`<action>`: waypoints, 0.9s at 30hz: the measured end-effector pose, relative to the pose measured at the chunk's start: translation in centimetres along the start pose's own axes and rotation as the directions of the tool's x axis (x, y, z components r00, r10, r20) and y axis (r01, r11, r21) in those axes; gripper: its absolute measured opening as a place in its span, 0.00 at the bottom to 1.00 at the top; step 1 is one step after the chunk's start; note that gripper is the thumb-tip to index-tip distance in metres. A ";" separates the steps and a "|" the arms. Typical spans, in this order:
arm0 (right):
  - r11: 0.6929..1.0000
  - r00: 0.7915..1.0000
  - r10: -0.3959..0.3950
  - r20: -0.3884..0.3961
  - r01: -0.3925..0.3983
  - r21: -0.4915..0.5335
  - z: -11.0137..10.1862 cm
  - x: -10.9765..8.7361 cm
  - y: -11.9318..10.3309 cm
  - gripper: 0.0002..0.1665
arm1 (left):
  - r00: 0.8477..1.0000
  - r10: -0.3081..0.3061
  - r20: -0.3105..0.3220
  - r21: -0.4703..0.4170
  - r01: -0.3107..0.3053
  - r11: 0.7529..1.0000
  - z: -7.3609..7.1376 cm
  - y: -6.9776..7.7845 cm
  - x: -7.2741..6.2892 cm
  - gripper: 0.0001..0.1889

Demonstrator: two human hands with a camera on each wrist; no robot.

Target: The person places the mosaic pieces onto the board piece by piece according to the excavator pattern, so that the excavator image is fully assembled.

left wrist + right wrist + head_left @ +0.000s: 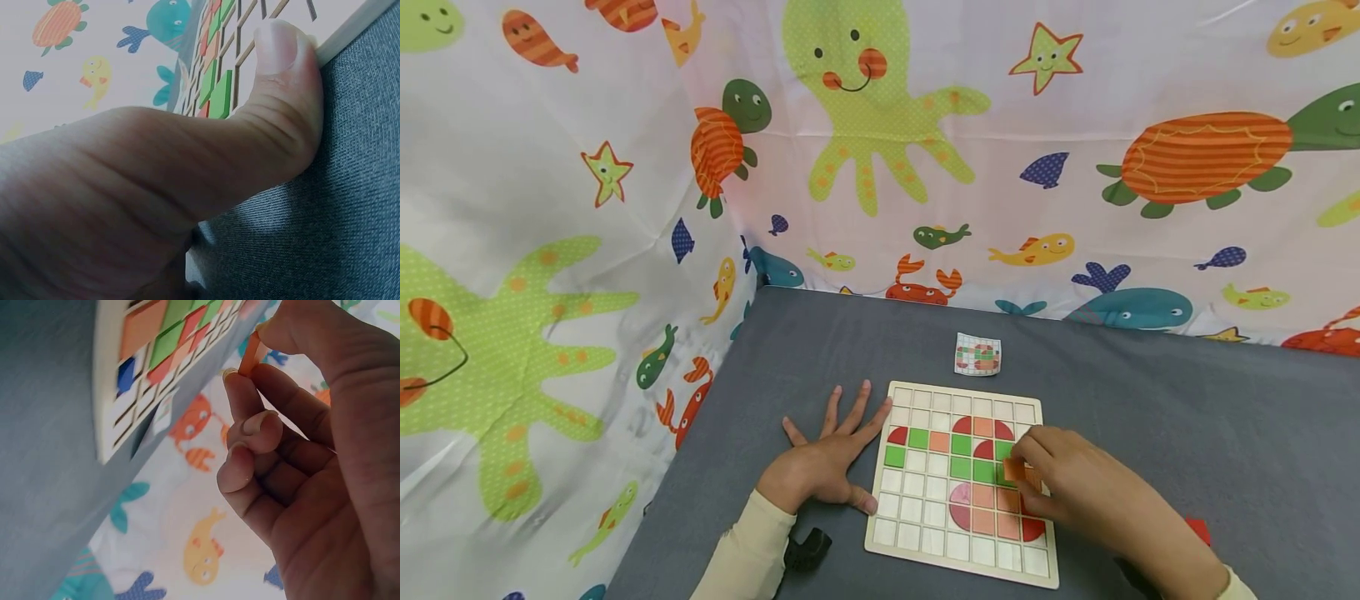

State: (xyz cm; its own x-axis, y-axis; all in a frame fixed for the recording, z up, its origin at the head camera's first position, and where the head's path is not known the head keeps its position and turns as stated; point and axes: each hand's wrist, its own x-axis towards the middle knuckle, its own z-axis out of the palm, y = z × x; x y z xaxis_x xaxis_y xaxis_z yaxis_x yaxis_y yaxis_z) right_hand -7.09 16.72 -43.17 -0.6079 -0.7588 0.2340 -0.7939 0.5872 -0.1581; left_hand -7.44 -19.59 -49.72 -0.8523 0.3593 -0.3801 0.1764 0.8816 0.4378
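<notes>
A pale wooden grid board [889,517] lies on the grey cloth, with red, pink, green and salmon tiles in some of its squares. Spread out flat at the board's left edge is my left hand [827,467]. Its thumb [278,81] rests on the board's rim in the left wrist view. Above the right side of the board, my right hand [1075,475] pinches a small orange tile [250,355] between thumb and fingertips. The tile is held tilted, apart from the board in the right wrist view. That hand hides some right-hand squares in the head view.
Behind the board lies a small printed card [977,354] with a coloured grid pattern. A red piece [1198,530] shows beside the right forearm. A blue tile [127,375] sits on the board. A sea-animal curtain [880,250] borders the grey cloth [820,350].
</notes>
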 end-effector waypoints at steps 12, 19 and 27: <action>0.988 0.983 -0.151 -0.103 0.149 -0.028 2.4 4.3 -3.1 0.19 | 1.000 0.000 0.003 -0.017 0.000 1.000 0.1 -0.4 0.1 0.77; 0.988 0.986 -0.150 -0.067 0.146 -0.058 3.3 6.4 -4.9 0.14 | 1.000 -0.013 0.017 -0.025 0.014 1.000 -0.5 0.3 -0.4 0.76; 0.995 0.996 -0.084 0.025 0.085 -0.051 3.9 8.0 -6.7 0.11 | 1.000 -0.010 0.025 -0.012 0.010 1.000 -0.8 0.5 -0.6 0.75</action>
State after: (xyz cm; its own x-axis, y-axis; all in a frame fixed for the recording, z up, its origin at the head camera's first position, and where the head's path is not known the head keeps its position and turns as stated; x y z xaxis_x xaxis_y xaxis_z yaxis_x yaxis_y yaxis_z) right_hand -6.68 5.64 -44.01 -0.5392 -0.8122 0.2226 -0.8408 0.5341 -0.0880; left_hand -7.26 -19.59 -48.57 -0.8415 0.3582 -0.4043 0.1621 0.8814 0.4437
